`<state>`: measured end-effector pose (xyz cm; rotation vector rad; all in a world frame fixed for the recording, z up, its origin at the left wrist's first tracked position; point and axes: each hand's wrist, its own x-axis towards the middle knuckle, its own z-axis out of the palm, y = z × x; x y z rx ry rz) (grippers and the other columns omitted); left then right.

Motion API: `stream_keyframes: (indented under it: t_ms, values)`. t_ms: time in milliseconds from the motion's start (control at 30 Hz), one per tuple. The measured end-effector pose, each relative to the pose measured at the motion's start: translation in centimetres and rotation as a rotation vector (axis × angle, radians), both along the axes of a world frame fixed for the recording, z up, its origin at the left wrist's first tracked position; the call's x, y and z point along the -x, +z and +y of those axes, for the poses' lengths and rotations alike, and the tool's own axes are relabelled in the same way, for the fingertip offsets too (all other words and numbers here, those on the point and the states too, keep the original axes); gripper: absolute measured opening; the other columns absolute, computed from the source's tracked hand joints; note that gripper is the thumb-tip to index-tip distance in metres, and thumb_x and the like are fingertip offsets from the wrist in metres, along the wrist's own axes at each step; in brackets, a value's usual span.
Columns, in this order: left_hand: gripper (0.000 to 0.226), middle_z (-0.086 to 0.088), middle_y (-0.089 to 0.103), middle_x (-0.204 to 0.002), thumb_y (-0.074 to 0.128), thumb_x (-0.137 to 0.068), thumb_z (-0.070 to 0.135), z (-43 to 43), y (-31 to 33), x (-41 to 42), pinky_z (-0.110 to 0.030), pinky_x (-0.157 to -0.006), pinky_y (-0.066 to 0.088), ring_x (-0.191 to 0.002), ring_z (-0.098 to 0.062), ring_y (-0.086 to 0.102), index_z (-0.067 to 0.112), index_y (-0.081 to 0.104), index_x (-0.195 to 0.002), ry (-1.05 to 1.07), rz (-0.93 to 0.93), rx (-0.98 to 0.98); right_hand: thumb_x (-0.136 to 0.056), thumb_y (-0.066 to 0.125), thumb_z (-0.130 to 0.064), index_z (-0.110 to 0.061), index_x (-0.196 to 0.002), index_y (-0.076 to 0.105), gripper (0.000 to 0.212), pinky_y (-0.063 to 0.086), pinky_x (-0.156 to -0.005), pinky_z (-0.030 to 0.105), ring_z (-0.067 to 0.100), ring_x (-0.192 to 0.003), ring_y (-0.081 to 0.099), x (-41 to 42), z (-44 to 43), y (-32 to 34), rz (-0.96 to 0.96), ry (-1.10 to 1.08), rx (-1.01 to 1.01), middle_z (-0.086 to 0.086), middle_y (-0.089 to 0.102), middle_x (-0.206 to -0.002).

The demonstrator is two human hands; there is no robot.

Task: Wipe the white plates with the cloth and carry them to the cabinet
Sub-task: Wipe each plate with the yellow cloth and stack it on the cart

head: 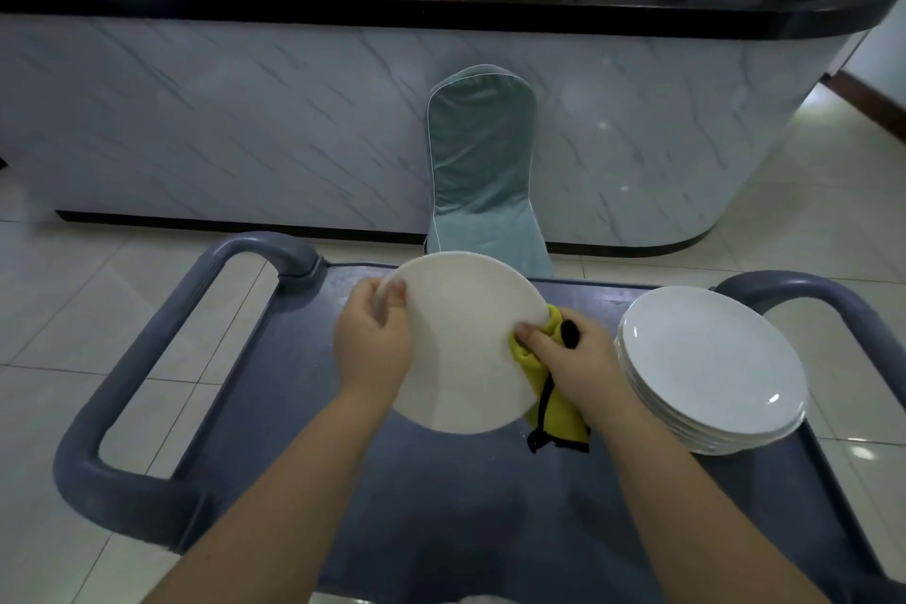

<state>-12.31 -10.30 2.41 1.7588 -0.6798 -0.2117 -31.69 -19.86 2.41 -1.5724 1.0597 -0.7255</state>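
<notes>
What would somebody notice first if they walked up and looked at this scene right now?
Most likely the white plate held up over the middle of the grey cart, the left hand gripping its left rim while the right hand presses a yellow cloth against its right edge. Next, the stack of white plates at the cart's right end. Behind them, a teal-covered chair stands against the marble-fronted counter.

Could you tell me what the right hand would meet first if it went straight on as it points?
Most likely the held white plate: the right hand, gripping the yellow cloth, points at its rim.
</notes>
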Motion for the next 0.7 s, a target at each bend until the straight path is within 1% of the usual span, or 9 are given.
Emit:
stream_keyframes:
  t_ms: [100, 167, 233, 300, 367, 467, 567, 633, 700]
  values:
    - [0.03, 0.002, 0.063, -0.095, 0.06, -0.087, 0.047, -0.5, 0.2, 0.2, -0.037, -0.077, 0.043, -0.089, -0.023, 0.054, 0.022, 0.062, -0.102, -0.219, -0.554, -0.122, -0.082, 0.076, -0.03, -0.024, -0.081, 0.068, 0.01, 0.053, -0.078, 0.041, 0.017, -0.081, 0.064, -0.7, -0.8, 0.4, 0.146, 0.086, 0.179, -0.005, 0.069, -0.08]
    - [0.031, -0.005, 0.063, -0.084, 0.057, -0.089, 0.042, -2.2, 1.8, 1.0, -0.039, -0.067, 0.044, -0.077, -0.029, 0.057, 0.012, 0.065, -0.09, -0.383, -0.908, -0.114, -0.082, 0.075, -0.03, -0.023, -0.069, 0.061, 0.02, 0.048, -0.07, 0.041, 0.02, -0.072, 0.057, -1.6, -1.7, 2.0, 0.269, 0.253, 0.523, -0.006, 0.06, -0.07]
    - [0.025, -0.007, 0.061, -0.071, 0.062, -0.09, 0.029, -3.4, 3.6, 1.6, -0.036, -0.053, 0.041, -0.064, -0.031, 0.057, 0.008, 0.063, -0.076, -0.465, -1.064, -0.046, -0.08, 0.077, -0.026, -0.017, -0.065, 0.054, 0.029, 0.044, -0.064, 0.043, 0.02, -0.066, 0.048, -2.4, -2.4, 4.1, 0.294, 0.311, 0.811, -0.007, 0.05, -0.065]
    - [0.022, -0.006, 0.062, -0.069, 0.07, -0.087, 0.023, -4.3, 5.3, 1.1, -0.036, -0.049, 0.042, -0.063, -0.03, 0.058, 0.008, 0.063, -0.073, -0.436, -1.092, 0.011, -0.079, 0.078, -0.027, -0.015, -0.065, 0.048, 0.036, 0.04, -0.059, 0.04, 0.02, -0.064, 0.043, -2.6, -3.2, 5.9, 0.267, 0.283, 0.929, -0.007, 0.046, -0.064]
    - [0.02, 0.0, 0.065, -0.074, 0.068, -0.088, 0.03, -4.5, 6.5, 0.1, -0.034, -0.057, 0.044, -0.071, -0.022, 0.059, 0.014, 0.066, -0.076, -0.349, -1.023, 0.049, -0.08, 0.076, -0.033, -0.01, -0.069, 0.053, 0.034, 0.042, -0.061, 0.038, 0.022, -0.065, 0.048, -2.2, -3.6, 6.6, 0.168, 0.226, 0.83, -0.003, 0.052, -0.065]
    - [0.014, 0.014, 0.061, -0.069, 0.064, -0.085, 0.036, -3.8, 6.3, -0.8, -0.023, -0.061, 0.039, -0.066, -0.004, 0.053, 0.028, 0.062, -0.074, -0.102, -0.463, 0.129, -0.079, 0.077, -0.038, -0.023, -0.081, 0.067, 0.018, 0.05, -0.066, 0.027, 0.015, -0.075, 0.062, -0.8, -3.3, 5.7, 0.005, 0.083, 0.384, -0.004, 0.067, -0.076]
    - [0.021, 0.018, 0.059, -0.063, 0.062, -0.089, 0.036, -2.3, 3.2, -0.3, -0.026, -0.058, 0.039, -0.058, 0.001, 0.049, 0.028, 0.056, -0.071, 0.042, 0.038, 0.127, -0.08, 0.078, -0.033, -0.035, -0.083, 0.07, 0.009, 0.052, -0.066, 0.016, 0.001, -0.078, 0.067, 0.5, -1.8, 2.3, -0.058, 0.021, 0.082, -0.015, 0.072, -0.083]
    - [0.013, 0.016, 0.062, -0.072, 0.059, -0.09, 0.037, -1.3, 1.4, 0.4, -0.028, -0.061, 0.04, -0.068, -0.005, 0.054, 0.031, 0.057, -0.079, -0.034, -0.084, 0.031, -0.082, 0.076, -0.031, -0.032, -0.086, 0.07, 0.008, 0.052, -0.069, 0.019, 0.003, -0.079, 0.067, 0.8, -1.1, 0.7, -0.015, 0.01, 0.059, -0.013, 0.073, -0.083]
    - [0.01, 0.009, 0.067, -0.086, 0.064, -0.086, 0.034, -1.4, 1.2, 0.9, -0.032, -0.069, 0.043, -0.081, -0.02, 0.058, 0.027, 0.064, -0.093, -0.204, -0.535, -0.053, -0.082, 0.076, -0.029, -0.029, -0.078, 0.068, 0.009, 0.048, -0.067, 0.016, 0.0, -0.072, 0.063, 0.6, -1.2, 0.8, 0.071, 0.063, 0.137, -0.013, 0.069, -0.075]
